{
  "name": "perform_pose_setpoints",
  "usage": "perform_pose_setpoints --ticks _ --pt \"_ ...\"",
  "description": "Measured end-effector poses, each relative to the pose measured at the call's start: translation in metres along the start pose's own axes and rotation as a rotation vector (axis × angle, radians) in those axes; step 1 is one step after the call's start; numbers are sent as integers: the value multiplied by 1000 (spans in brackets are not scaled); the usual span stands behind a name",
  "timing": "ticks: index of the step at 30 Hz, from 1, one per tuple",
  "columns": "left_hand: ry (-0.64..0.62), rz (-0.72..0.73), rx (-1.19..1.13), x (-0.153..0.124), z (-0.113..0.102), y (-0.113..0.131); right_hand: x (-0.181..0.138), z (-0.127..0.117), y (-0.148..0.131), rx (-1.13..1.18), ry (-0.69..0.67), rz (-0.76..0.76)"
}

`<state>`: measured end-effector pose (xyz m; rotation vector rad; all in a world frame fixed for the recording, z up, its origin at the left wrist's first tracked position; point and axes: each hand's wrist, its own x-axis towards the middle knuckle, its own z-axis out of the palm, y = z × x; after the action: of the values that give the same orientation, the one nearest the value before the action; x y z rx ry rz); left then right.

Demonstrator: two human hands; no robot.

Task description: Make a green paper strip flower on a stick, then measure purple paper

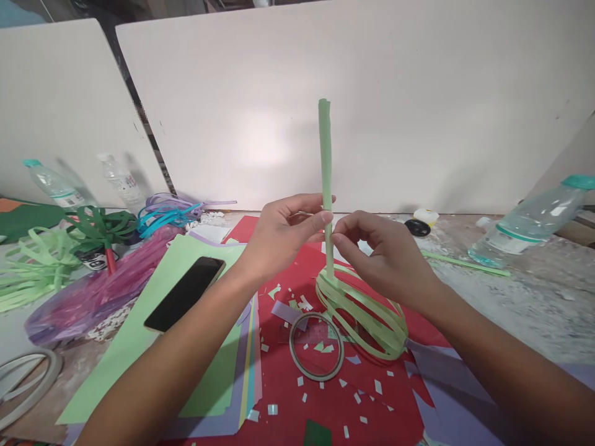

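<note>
An upright light green paper roll point(326, 148) rises in front of the white board. My left hand point(290, 226) is closed around its middle, thumb in front and fingers behind. Just to the right and slightly lower, my right hand point(379, 248) is closed, its thumb and fingertips pinched at the roll's edge. Whether a small piece lies in that pinch is hidden. Below the roll, and apparently joined to it, a looped bundle of light green paper strips point(372, 325) rests on the red sheet point(320, 415). A ring of tape point(292, 347) lies beside the bundle.
Coloured paper sheets point(209, 396) and a phone point(185, 294) lie left. Fringed green paper point(35, 263), a pink plastic bag point(106, 285) and another tape ring point(51, 371) are farther left. A water bottle point(525, 226) leans at right. Paper scraps point(378, 387) litter the red sheet.
</note>
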<state>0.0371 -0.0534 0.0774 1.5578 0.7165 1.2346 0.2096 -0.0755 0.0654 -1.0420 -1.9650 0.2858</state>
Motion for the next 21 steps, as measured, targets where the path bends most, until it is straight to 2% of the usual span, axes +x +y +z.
perform_pose_setpoints --ticks 5,8,11,17,21 --pt "-32 -12 17 -1 1 1 0 0 0 -10 -63 5" --pt "-118 -69 39 -2 1 2 0 0 1 -11 -42 13" --pt "-178 -110 -40 -1 1 -1 0 0 2 -10 -29 4" --pt "-195 -167 -224 2 2 -7 -2 2 3 -20 10 -85" --pt "-138 -178 -288 4 -1 -9 -2 3 3 -11 7 -130"
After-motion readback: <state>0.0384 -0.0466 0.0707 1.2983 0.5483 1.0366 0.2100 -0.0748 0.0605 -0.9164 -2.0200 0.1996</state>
